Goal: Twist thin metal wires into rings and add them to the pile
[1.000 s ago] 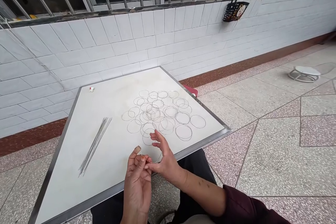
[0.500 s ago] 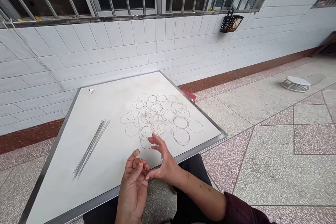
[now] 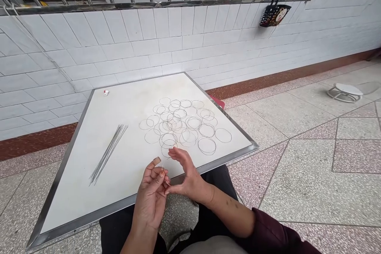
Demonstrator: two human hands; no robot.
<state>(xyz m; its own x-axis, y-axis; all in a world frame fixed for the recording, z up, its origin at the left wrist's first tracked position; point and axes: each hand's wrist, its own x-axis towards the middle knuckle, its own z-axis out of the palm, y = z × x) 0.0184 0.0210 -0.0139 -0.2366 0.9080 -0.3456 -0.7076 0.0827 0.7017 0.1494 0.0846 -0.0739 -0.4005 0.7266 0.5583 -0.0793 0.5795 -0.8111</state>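
Observation:
My left hand is closed in a pinch on a thin wire ring just over the table's near edge. Its index finger has a tan wrapping around the tip. Beside it, my right hand is curved in a wide C, fingers and thumb apart around the ring. The right thumb tip is close to the wire by the left fingers; whether it presses on it I cannot tell. Most of the ring is too fine to follow. Beyond both hands, several wire rings lie overlapping on the white table.
A bundle of straight wires lies on the table's left side. A small white and red object is at the far left corner. A metal edge frames the table, which stands by a tiled wall. A stool stands right.
The view has tilted down slightly, so the table appears higher. Both hands keep nearly the same pose around the wire ring; only small shifts show.

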